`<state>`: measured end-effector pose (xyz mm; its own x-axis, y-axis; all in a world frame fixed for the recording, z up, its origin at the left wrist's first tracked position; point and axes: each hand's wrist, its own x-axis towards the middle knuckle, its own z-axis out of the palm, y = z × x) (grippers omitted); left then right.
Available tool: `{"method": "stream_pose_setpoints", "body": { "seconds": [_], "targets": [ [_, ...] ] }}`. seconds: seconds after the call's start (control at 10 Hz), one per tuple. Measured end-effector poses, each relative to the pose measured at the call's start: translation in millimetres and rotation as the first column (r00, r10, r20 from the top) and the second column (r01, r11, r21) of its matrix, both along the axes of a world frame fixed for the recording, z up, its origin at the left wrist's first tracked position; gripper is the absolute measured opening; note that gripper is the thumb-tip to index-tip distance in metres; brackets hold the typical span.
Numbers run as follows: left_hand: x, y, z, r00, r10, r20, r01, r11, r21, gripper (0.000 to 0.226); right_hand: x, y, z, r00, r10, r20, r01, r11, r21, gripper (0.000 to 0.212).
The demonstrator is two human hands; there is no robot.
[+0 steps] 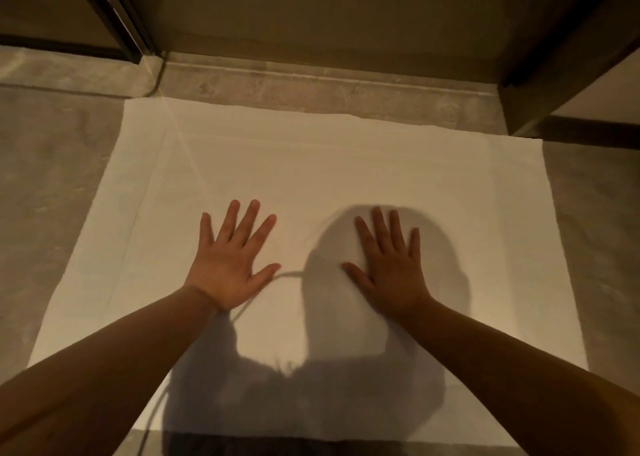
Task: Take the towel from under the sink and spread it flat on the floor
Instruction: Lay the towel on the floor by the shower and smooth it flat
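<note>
A white towel (311, 171) lies unfolded on the grey floor, filling the middle of the view with its edges showing on all sides. My left hand (230, 258) rests palm down on the towel left of centre, fingers straight and spread. My right hand (391, 265) lies flat on it right of centre, fingers also spread, inside the shadow of my head. Neither hand holds anything.
The grey floor (52, 178) shows on both sides of the towel. A low stone threshold (329, 81) runs across just beyond its far edge. A dark door frame (117, 15) stands at the upper left and a dark cabinet edge (554, 74) at the upper right.
</note>
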<state>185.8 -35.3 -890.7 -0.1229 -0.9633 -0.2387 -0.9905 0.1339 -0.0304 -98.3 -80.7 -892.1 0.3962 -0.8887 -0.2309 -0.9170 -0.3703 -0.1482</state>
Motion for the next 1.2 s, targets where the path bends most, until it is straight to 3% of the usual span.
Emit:
{"method": "stream_pose_setpoints", "body": {
  "seconds": [0.2, 0.3, 0.4, 0.7, 1.0, 1.1, 1.2],
  "targets": [
    [16.6, 38.9, 4.2, 0.994, 0.082, -0.077, -0.079, 0.996, 0.034, 0.070, -71.5, 15.5, 9.5, 0.988, -0.120, -0.094, 0.124, 0.992, 0.037, 0.078],
    [29.3, 62.9, 8.1, 0.993, 0.082, -0.091, -0.074, 0.994, 0.086, 0.073, -99.0, 19.3, 17.0, 0.984, -0.104, -0.145, 0.115, 0.991, 0.068, 0.082],
    [29.0, 72.8, 13.8, 0.997, 0.035, -0.062, -0.026, 0.990, 0.142, 0.079, -91.4, 21.5, 23.3, 0.985, -0.110, -0.131, 0.125, 0.985, 0.117, 0.087],
    [3.0, 88.6, 24.5, 0.985, -0.167, 0.048, 0.144, 0.942, 0.303, 0.088, 1.7, 56.2, 27.5, 0.963, 0.227, -0.143, -0.193, 0.956, 0.220, 0.095],
    [1.8, 76.6, 27.6, 0.977, -0.196, 0.089, 0.153, 0.924, 0.350, 0.086, 7.7, 27.5, 41.0, 0.987, 0.079, -0.136, -0.038, 0.959, 0.281, 0.101],
    [3.6, 78.7, 32.1, 0.970, -0.225, 0.094, 0.176, 0.914, 0.366, 0.085, 4.4, 25.6, 48.1, 0.985, 0.097, -0.141, -0.045, 0.941, 0.335, 0.104],
    [-3.1, 67.8, 63.2, 0.994, -0.102, 0.046, 0.081, 0.937, 0.341, 0.085, 9.8, 19.4, 78.8, 0.992, 0.094, -0.083, -0.072, 0.968, 0.241, 0.096]
  ]
}}
